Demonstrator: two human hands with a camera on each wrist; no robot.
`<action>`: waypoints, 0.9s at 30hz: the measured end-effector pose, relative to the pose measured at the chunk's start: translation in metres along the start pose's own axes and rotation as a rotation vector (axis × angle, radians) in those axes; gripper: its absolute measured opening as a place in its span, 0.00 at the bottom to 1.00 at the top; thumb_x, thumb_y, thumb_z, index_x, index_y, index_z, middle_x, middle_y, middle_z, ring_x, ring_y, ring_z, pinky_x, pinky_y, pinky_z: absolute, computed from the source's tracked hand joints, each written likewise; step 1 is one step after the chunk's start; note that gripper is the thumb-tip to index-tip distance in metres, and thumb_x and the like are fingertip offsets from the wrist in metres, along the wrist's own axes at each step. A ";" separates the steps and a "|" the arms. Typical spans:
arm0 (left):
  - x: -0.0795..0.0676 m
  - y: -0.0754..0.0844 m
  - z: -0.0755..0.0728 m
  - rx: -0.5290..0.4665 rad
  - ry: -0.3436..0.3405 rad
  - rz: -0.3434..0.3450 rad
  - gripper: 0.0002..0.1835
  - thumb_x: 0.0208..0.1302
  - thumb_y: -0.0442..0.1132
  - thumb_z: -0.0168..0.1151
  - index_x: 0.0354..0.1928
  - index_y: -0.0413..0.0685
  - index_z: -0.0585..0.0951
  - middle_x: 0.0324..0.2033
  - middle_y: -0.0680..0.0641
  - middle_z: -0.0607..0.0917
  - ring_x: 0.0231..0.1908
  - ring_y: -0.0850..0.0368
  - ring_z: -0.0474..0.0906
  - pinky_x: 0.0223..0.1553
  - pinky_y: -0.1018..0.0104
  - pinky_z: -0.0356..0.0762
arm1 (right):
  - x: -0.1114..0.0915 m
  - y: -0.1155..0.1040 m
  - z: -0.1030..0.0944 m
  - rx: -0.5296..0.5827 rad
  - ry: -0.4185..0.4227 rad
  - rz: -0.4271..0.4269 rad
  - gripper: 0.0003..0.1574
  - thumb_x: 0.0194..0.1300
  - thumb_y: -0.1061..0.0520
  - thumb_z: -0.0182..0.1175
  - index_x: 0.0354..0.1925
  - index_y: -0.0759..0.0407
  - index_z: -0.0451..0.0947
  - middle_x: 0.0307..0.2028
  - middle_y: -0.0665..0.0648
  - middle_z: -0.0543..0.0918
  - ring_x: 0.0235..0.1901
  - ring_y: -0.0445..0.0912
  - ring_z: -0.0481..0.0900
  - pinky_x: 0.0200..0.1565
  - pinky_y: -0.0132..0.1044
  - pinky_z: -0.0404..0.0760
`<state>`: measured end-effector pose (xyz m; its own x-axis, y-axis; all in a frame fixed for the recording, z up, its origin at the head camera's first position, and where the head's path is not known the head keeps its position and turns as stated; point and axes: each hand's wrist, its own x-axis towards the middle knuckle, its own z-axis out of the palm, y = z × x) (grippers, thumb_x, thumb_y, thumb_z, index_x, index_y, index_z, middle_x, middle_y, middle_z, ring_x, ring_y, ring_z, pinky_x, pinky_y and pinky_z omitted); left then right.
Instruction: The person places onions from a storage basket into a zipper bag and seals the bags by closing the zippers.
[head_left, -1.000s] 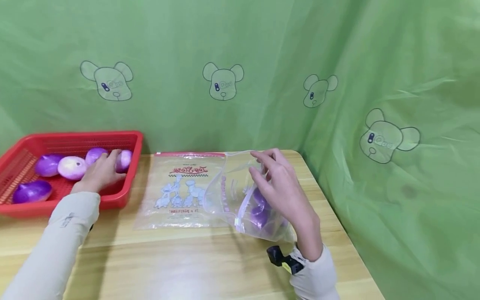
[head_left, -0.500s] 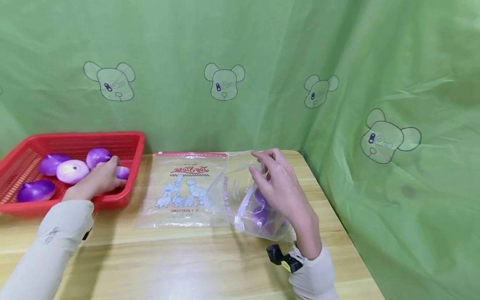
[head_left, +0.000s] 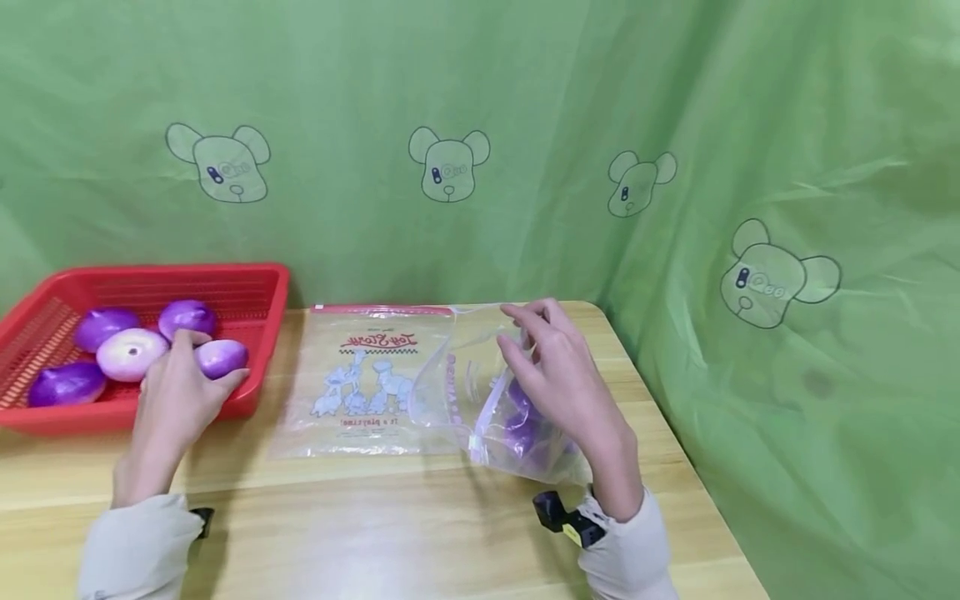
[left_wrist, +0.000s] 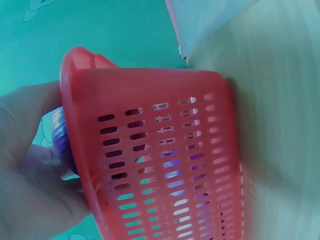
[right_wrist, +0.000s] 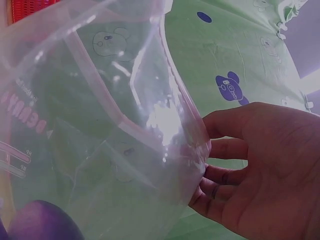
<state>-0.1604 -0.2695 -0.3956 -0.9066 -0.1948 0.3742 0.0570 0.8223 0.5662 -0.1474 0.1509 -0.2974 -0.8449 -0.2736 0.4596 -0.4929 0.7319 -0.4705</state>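
Reaching over the front rim of the red basket (head_left: 272,333), my left hand (head_left: 174,387) holds a glossy purple onion (head_left: 222,358) between thumb and fingers. In the left wrist view the basket wall hides most of that onion (left_wrist: 61,142). Several more purple onions (head_left: 67,383) lie in the basket, one of them pale end up (head_left: 133,353). On the right, my right hand (head_left: 570,379) pinches the mouth edge of a clear zip bag (right_wrist: 107,145), which stands gaping. Purple onions (head_left: 525,425) show through the film inside it.
A flat clear bag (head_left: 363,375) with printed figures and a red zip strip lies on the wooden table (head_left: 337,517) between basket and zip bag, partly under the latter. Green curtain (head_left: 360,225) hangs behind and along the right side.
My left hand has drawn back toward the front rim, and the onion in it has shifted left and nearer. Neighbouring onions have rolled a little. My right hand has stayed at the bag.
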 end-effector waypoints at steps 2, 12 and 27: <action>-0.002 0.001 0.002 -0.011 0.048 0.004 0.33 0.53 0.38 0.75 0.55 0.29 0.70 0.43 0.23 0.78 0.43 0.24 0.75 0.40 0.32 0.70 | 0.000 0.000 0.001 0.000 0.002 0.000 0.26 0.71 0.55 0.60 0.63 0.63 0.75 0.45 0.54 0.75 0.33 0.43 0.74 0.36 0.37 0.80; -0.003 0.006 0.008 -0.058 0.117 -0.041 0.33 0.55 0.40 0.74 0.57 0.27 0.69 0.46 0.22 0.77 0.46 0.23 0.74 0.45 0.31 0.69 | 0.000 -0.001 0.005 -0.004 0.003 -0.018 0.26 0.70 0.55 0.61 0.63 0.63 0.76 0.47 0.55 0.76 0.33 0.43 0.75 0.35 0.38 0.81; -0.002 0.025 0.013 -0.144 0.237 -0.110 0.36 0.56 0.51 0.75 0.56 0.32 0.73 0.47 0.28 0.81 0.45 0.30 0.78 0.47 0.36 0.76 | 0.002 0.000 0.009 -0.012 -0.007 -0.043 0.25 0.70 0.56 0.61 0.63 0.62 0.76 0.47 0.54 0.76 0.33 0.43 0.75 0.34 0.35 0.79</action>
<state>-0.1629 -0.2417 -0.3911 -0.7887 -0.4119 0.4564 0.0380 0.7082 0.7050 -0.1505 0.1447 -0.3029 -0.8244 -0.3098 0.4737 -0.5265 0.7267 -0.4413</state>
